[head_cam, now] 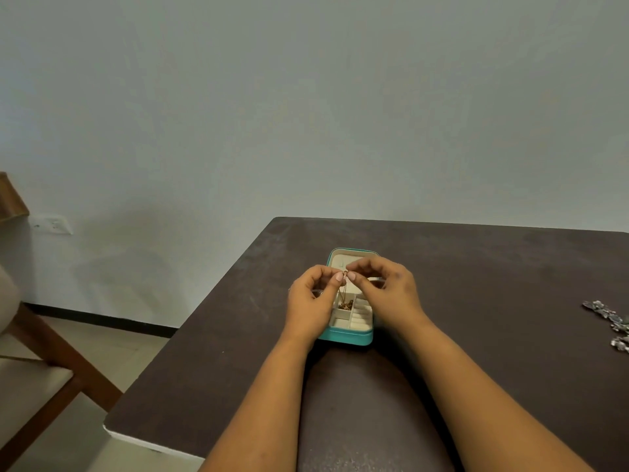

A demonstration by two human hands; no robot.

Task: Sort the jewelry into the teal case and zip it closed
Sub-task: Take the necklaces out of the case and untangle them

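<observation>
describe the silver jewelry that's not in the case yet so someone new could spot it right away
Start at the dark brown table and follow it to the far right edge of the view. There, well apart from the open teal case and both hands, lies the silver jewelry, a pale, glinting, lumpy strand, unlike the thin gold chain over the case.

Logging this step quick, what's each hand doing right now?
Left hand: pinching the top of the thin gold chain above the open teal case.
Right hand: pinching the same chain top, fingertip to fingertip with the left.

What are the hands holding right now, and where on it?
Both hands, left and right, pinch the thin gold chain at its top end; the rest hangs into the teal case.
</observation>
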